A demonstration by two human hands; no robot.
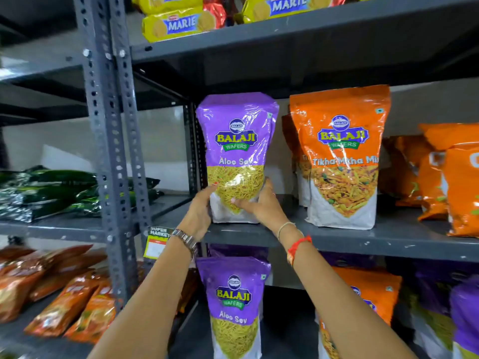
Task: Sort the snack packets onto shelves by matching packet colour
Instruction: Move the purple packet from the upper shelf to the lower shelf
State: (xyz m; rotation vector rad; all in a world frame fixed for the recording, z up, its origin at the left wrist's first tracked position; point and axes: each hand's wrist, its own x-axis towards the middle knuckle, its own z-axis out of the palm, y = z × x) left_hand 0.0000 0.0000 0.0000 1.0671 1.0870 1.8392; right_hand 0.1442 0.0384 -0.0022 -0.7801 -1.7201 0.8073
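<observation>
A tall purple Aloo Sev packet [237, 141] stands upright at the left end of the middle shelf [337, 240]. My left hand [201, 211] grips its lower left edge and my right hand [261, 204] holds its lower right corner from the front. Right beside it stands an orange Tikha Mitha Mix packet [342, 156], with more orange packets [451, 177] further right. On the shelf below, another purple Aloo Sev packet [234, 304] stands upright, next to an orange packet [368, 294] and purple packets [464, 317] at the right.
Yellow Marie biscuit packs [178, 24] lie on the top shelf. A perforated grey upright [111, 141] separates the left rack, which holds dark green packets [51, 193] and, lower, reddish-orange packets [59, 294]. A yellow price tag [156, 243] hangs on the shelf edge.
</observation>
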